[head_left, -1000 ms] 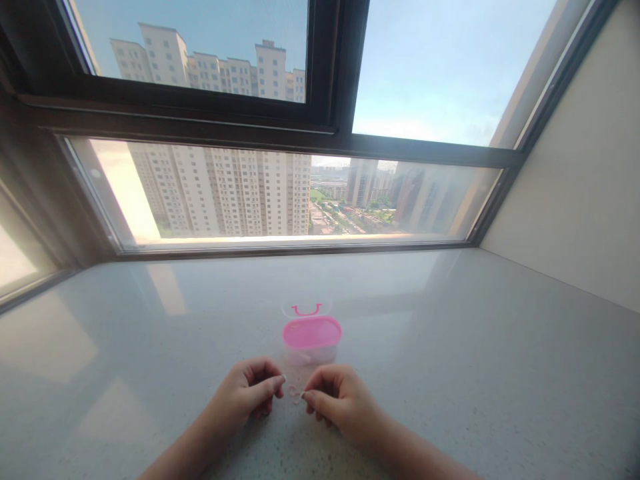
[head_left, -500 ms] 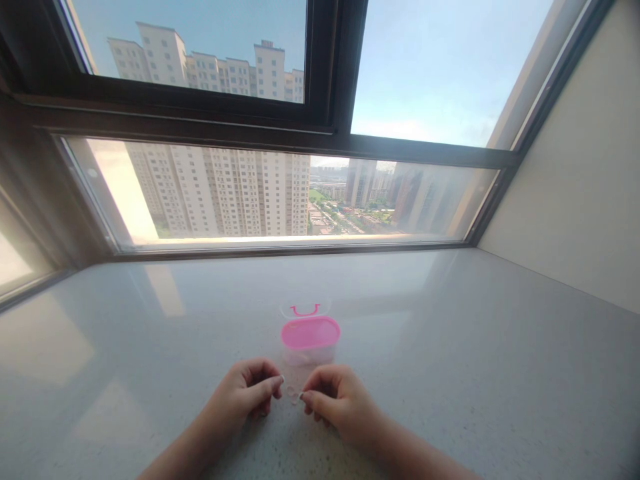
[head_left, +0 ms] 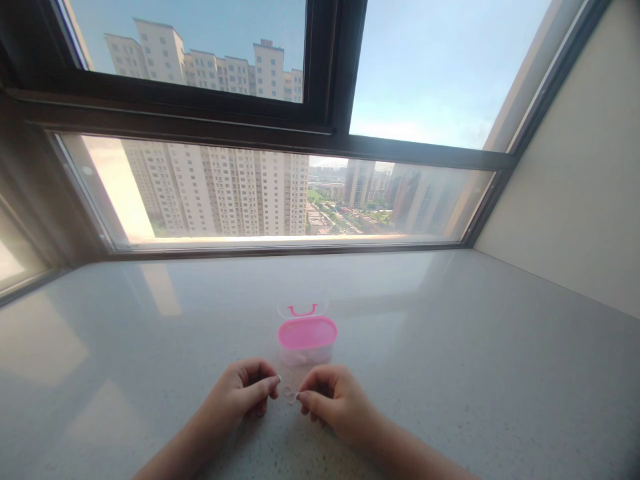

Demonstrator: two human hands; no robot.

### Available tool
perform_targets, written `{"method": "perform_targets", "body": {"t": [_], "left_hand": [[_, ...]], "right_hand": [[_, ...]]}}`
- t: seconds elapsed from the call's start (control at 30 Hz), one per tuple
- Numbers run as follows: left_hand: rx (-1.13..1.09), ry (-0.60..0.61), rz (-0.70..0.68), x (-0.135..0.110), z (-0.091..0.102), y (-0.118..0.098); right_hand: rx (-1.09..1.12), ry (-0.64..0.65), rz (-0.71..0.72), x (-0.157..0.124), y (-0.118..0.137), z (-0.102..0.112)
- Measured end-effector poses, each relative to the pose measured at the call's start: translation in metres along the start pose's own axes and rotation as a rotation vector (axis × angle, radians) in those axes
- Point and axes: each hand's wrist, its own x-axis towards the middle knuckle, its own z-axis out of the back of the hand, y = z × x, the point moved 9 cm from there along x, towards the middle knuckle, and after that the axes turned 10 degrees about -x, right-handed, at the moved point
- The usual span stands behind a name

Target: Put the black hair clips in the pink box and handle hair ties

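My left hand is closed in a pinch, thumb against forefinger, with a tiny whitish spot at the tips. My right hand pinches the same way, and a small pale bit shows at its fingertips. What either hand holds is too small to name. In the gap between them lies a small, thin, clear looped thing, close to the right fingertips. Just beyond both hands stands an oval see-through box with a pink rim. Its clear lid with a pink handle is tipped back behind it.
Everything rests on a pale speckled stone sill. Past it rises a dark-framed window, with tall buildings outside. A plain wall bounds the sill on the right.
The whole view has shifted slightly, so things sit a little farther left. Both hands keep their pinch and their place in front of the box.
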Motion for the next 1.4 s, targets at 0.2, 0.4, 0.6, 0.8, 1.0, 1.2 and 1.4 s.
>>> {"method": "perform_targets", "body": {"t": [0.2, 0.4, 0.6, 0.8, 1.0, 1.2, 1.4], "left_hand": [[-0.001, 0.006, 0.009, 0.0006, 0.0011, 0.0025], [0.007, 0.017, -0.008, 0.0016, 0.0024, 0.0051], [-0.006, 0.016, -0.011, 0.0017, 0.0019, 0.0046], [0.003, 0.024, -0.017, 0.0019, 0.0012, 0.0036], [0.006, 0.032, -0.018, 0.0021, 0.0007, 0.0049], [0.002, 0.042, -0.022, 0.0027, 0.0004, 0.0067], [-0.008, 0.032, -0.018, 0.0033, 0.0006, 0.0048]], "right_hand": [[0.001, -0.002, -0.003, 0.0001, 0.0008, 0.0006], [-0.010, -0.002, -0.017, 0.0007, -0.0010, 0.0003], [-0.003, 0.000, -0.034, -0.0003, -0.0008, 0.0004], [0.002, 0.002, -0.026, 0.0005, -0.0001, 0.0005], [0.003, -0.008, -0.015, -0.0003, -0.0003, 0.0005], [0.014, -0.013, -0.013, 0.0015, -0.0038, 0.0006], [0.017, -0.010, -0.027, 0.0021, -0.0056, 0.0003]]}}
